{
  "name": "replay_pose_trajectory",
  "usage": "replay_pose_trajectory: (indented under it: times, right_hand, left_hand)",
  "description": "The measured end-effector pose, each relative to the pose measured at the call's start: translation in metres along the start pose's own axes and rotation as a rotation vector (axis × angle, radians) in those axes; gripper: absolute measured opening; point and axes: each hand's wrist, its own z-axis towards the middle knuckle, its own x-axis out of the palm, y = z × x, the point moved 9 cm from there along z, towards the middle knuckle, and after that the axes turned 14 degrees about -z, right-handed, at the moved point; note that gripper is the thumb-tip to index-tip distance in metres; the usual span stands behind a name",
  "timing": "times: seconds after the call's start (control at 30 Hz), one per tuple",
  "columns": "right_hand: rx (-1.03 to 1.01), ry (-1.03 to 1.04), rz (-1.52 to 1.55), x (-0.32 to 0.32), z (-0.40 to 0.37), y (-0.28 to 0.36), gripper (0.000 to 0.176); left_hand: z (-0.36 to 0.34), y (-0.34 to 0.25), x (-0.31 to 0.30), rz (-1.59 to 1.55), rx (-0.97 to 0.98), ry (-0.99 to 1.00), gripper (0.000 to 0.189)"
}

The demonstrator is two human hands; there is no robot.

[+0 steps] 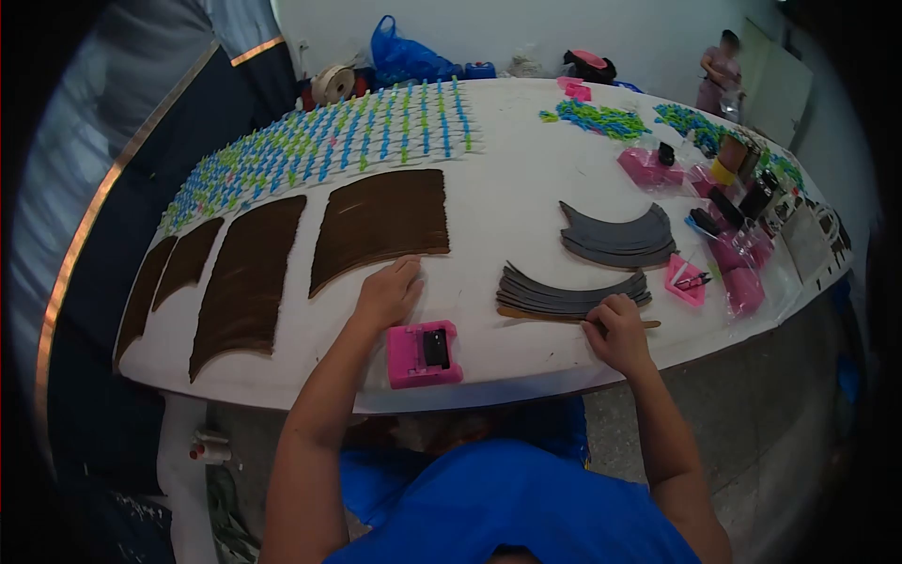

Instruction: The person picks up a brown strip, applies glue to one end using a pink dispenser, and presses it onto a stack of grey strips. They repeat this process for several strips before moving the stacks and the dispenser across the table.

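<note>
My left hand [390,293] lies on the white table with its fingers stretched out. Its fingertips are at the lower edge of a wide brown sheet [381,226] that seems to be made of narrow strips laid side by side. At the right, my right hand [620,334] has its fingers bent together on the near edge of a fanned stack of curved grey strips [545,293]. A brown strip [531,315] runs along that edge, and the fingers appear to pinch it. Between my hands stands a pink holder [423,376] with a black part in it.
More brown sheets [249,282] lie at the left. Behind them stand rows of blue and green pieces [348,132]. Another grey stack [620,235], a pink tray with a small tool [686,282] and pink bags [742,287] lie right. A person [721,75] stands far back.
</note>
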Motion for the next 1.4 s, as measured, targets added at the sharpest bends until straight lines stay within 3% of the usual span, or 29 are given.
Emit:
replay_pose_trajectory:
  times: [0.17,0.3,0.37,0.6,0.73,0.8,0.87,0.9,0.97,1.07,1.1,1.17,1.3,1.37,1.4]
  right_hand:
    - [-0.023,-0.057,0.004,-0.005,-0.004,-0.001,0.017]
    - [-0.06,-0.051,0.028,-0.006,-0.005,0.001,0.019]
    - [-0.082,-0.052,0.023,-0.004,-0.007,0.001,0.019]
    - [-0.191,0.014,-0.067,0.002,-0.002,0.008,0.015]
    - [-0.204,0.021,-0.072,-0.004,0.016,0.02,0.015]
    - [-0.046,0.045,0.035,-0.005,0.037,0.026,0.016]
    - [-0.111,0.004,0.079,-0.02,0.065,0.059,0.016]
    - [-0.179,-0.041,0.126,-0.031,0.08,0.08,0.016]
    - [-0.31,-0.137,0.221,-0.052,0.104,0.126,0.016]
    - [-0.439,-0.231,0.314,-0.069,0.125,0.179,0.018]
    - [-0.45,-0.226,0.322,-0.069,0.128,0.185,0.018]
    - [-0.482,-0.269,0.378,-0.07,0.133,0.198,0.022]
    - [-0.385,-0.023,0.425,-0.04,0.133,0.183,0.024]
    - [-0.333,0.103,0.425,-0.029,0.13,0.17,0.021]
    - [-0.363,0.129,0.446,-0.027,0.127,0.168,0.021]
  left_hand:
    - [-0.003,-0.001,-0.013,-0.124,-0.017,-0.124,0.015]
    - [-0.012,0.009,-0.018,-0.132,-0.027,-0.171,0.016]
    - [-0.022,0.019,-0.023,-0.244,-0.147,-0.223,0.018]
    - [-0.038,-0.021,-0.084,-0.237,-0.127,-0.223,0.015]
    - [-0.04,-0.038,-0.121,-0.356,-0.171,-0.355,0.012]
    - [-0.033,-0.058,-0.131,-0.4,-0.184,-0.382,0.011]
    - [-0.018,-0.108,-0.137,-0.267,-0.001,-0.36,0.009]
    - [-0.01,-0.124,-0.137,-0.27,-0.002,-0.362,0.009]
    - [0.002,-0.18,-0.13,-0.253,0.235,-0.29,0.013]
    - [0.01,-0.23,-0.121,-0.146,0.372,-0.192,0.017]
    - [0.007,-0.23,-0.121,-0.141,0.362,-0.2,0.017]
    - [0.004,-0.2,-0.108,-0.33,0.045,-0.063,0.019]
    - [-0.024,-0.169,-0.125,-0.19,-0.029,-0.08,0.019]
    - [-0.039,-0.159,-0.13,-0.061,0.108,-0.063,0.017]
    - [-0.045,-0.147,-0.133,-0.057,0.067,-0.081,0.017]
